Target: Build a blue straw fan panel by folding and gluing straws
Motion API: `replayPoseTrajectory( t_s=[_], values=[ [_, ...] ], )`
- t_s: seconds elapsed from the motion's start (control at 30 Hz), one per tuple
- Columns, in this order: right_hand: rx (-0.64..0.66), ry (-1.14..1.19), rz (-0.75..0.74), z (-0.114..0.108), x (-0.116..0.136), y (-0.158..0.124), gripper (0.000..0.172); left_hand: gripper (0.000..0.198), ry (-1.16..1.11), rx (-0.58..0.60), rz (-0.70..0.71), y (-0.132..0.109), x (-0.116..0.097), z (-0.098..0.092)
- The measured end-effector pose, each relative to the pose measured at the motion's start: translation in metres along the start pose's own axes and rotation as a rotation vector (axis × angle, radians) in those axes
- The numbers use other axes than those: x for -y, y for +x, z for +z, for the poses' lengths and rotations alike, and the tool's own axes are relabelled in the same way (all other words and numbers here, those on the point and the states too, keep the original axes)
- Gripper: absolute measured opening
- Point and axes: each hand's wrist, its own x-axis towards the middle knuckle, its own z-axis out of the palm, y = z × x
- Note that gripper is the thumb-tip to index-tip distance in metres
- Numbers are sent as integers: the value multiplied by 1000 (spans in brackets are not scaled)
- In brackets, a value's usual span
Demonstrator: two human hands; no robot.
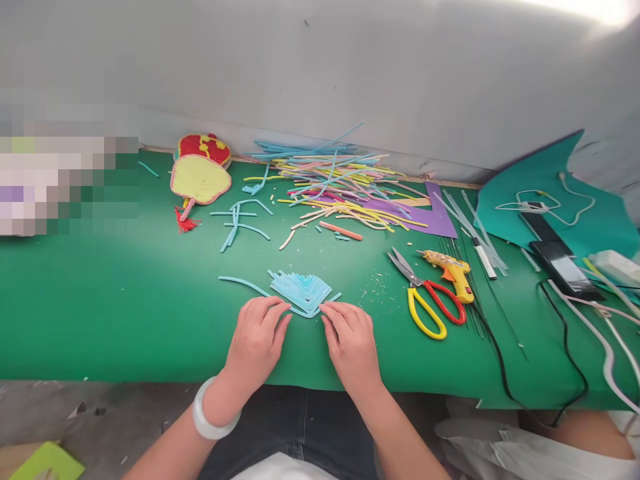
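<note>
A fan-shaped piece of light blue pipe cleaners (304,290), nested in a V pattern, lies flat on the green table. Along its lower point runs a bent blue pipe cleaner (240,281), its long end trailing out to the left. My left hand (259,333) pinches this strand on the left of the bend. On the other side, my right hand (351,337) has thumb and forefinger closed on it near the bend. Cut blue pipe cleaners (237,223) lie loose beyond my left hand. A white bangle (207,410) circles my left wrist.
Colourful pipe cleaners (335,177) heap against the wall, beside a yellow fan-shaped craft (201,180). Scissors (420,287) and a yellow glue gun (453,270) lie at right. Farther right are a phone (565,267) and cables. Another person's leg (575,433) shows at lower right.
</note>
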Motion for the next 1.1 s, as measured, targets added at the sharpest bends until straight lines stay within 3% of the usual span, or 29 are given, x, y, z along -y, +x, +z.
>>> replayPoseTrajectory(
  t_s=[0.2, 0.33, 0.47, 0.73, 1.1],
  values=[
    [68, 21, -101, 11, -6, 16, 27, 17, 127, 71, -43, 4, 19, -7],
    [181, -21, -179, 22, -10, 15, 40, 20, 208, 115, -23, 10, 32, -12],
    [243, -28, -186, 28, -14, 11, 41, 19, 240, 161, 23, 15, 43, -13],
    [265, -7, -140, 32, -16, 9, 47, 19, 236, 280, 117, 27, 58, -8],
    [271, -4, -144, 33, -17, 8, 44, 18, 197, 287, 156, 38, 68, -2]
  ],
)
